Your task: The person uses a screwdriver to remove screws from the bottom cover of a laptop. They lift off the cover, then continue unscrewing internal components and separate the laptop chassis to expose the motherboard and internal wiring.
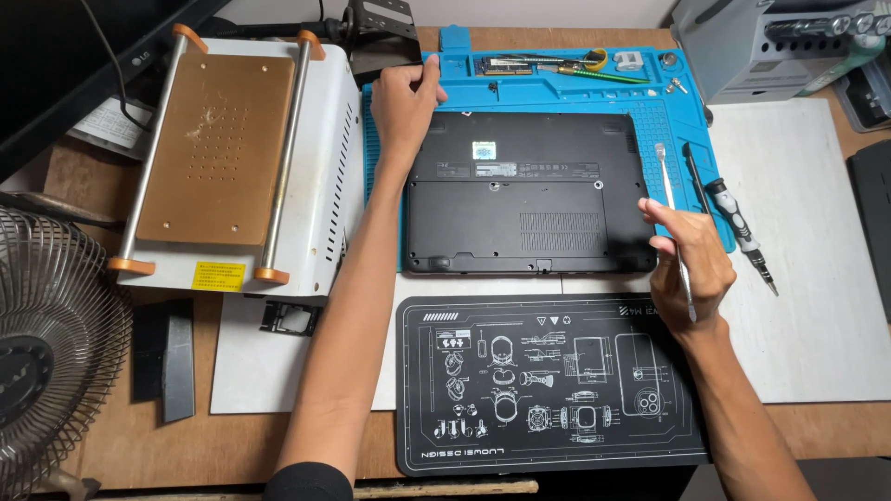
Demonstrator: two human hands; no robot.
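A black laptop [524, 190] lies upside down on a blue work mat [557, 88]. My left hand [406, 97] rests on the laptop's far left corner, fingers curled over the mat's edge. My right hand [689, 260] sits at the laptop's near right corner and holds a thin metal pry tool [670, 199], whose tip points away from me along the laptop's right side.
A black screwdriver [740, 232] and a thin dark tool [693, 172] lie right of the laptop. A black printed mat [548, 385] lies in front. A white heating machine with a copper plate [218, 148] stands left. A fan [46, 353] is at far left.
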